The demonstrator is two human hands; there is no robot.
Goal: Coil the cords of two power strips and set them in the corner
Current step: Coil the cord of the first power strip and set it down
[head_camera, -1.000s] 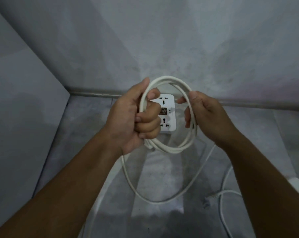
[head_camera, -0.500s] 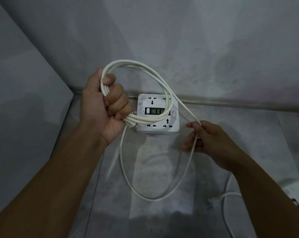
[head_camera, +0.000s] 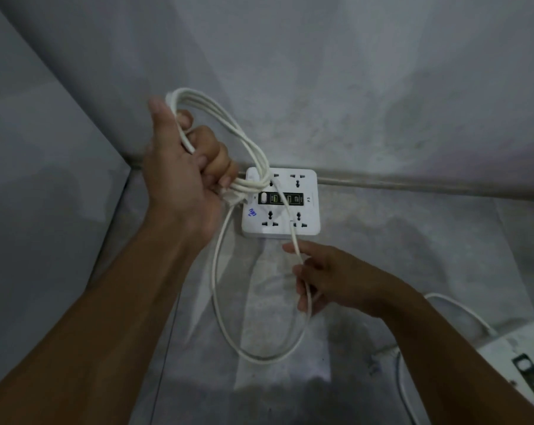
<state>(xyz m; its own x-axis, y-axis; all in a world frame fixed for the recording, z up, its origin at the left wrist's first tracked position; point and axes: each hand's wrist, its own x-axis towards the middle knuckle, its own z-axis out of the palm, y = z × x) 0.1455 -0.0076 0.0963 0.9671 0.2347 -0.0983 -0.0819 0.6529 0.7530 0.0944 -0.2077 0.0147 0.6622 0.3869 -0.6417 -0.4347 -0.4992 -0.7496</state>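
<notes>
While the left hand (head_camera: 180, 179) fists around a bundle of white cord loops (head_camera: 226, 130), the loops arc up and right out of the fist top and come back in at the curled fingertips (head_camera: 226, 176), just left of the square power strip (head_camera: 281, 204). Thumb points up along the loop bundle, other fingers wrapped tight on it. Strip lies flat on the grey floor (head_camera: 382, 240) at the far wall's base, a little right of the corner where left wall (head_camera: 44, 179) and far wall (head_camera: 351, 87) meet; four sockets, black USB bar and white switch face up, blue scribble at its near-left corner.

One loose strand (head_camera: 222, 286) drops from the fist, swings down in a big hanging loop toward the near side, climbs back up through the right hand (head_camera: 330, 280), then crosses over the strip face up to the fist. Right-hand fingers are loosely curled, cord running between thumb and fingers; index tip sticks out toward the strip's near edge. How firm that pinch is, cannot tell.

Second power strip (head_camera: 523, 363) sits at the right edge, cut off by the frame, partly behind the right forearm; its own cord (head_camera: 462, 308) curves off it, rest hidden. Where the first cord joins its strip is covered by the left fingers. Small item on the floor near the right forearm is too dim to make out
</notes>
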